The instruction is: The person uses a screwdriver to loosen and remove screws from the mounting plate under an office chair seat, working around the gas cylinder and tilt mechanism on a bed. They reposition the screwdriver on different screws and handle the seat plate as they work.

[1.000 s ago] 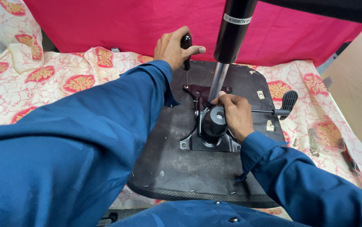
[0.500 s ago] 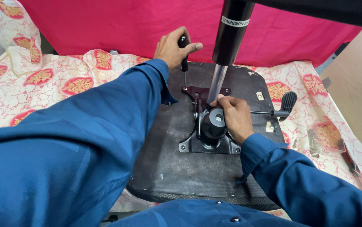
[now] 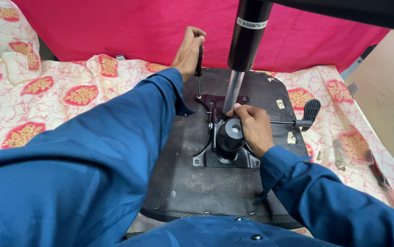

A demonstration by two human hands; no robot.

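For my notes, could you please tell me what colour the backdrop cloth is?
The backdrop cloth is plain bright pink-red, clearest in the head view.

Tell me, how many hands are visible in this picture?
2. The left hand grips a screwdriver at the far edge of the upturned chair seat; the right hand rests on the black metal mechanism at its middle.

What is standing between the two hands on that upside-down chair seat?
In the head view, the gas lift column rises between the left hand, gripping a screwdriver, and the right hand on the black mechanism.
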